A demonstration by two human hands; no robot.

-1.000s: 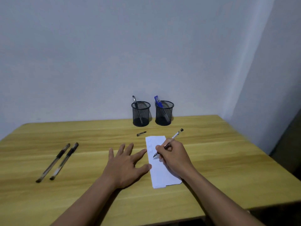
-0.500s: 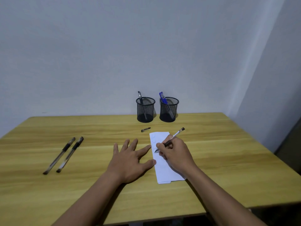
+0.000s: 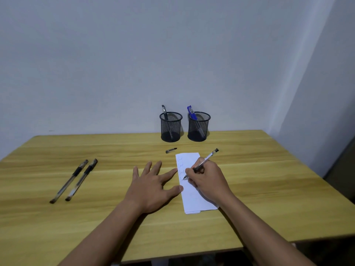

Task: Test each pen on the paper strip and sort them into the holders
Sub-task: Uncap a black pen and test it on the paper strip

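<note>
While the right grip point(image 3: 209, 179) pinches a pen point(image 3: 208, 157), left grip point(image 3: 151, 187) lies flat; cap point(image 3: 171, 150) near paper strip point(image 3: 189, 196).

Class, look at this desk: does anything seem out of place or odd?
A loose pen cap lies by itself on the table, between the left holder and the paper strip. Nothing else stands out.

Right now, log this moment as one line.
step: ink test | right hand: grips pen, tip on paper strip | left hand: flat, thumb on strip edge | lying aside: two pens
</note>
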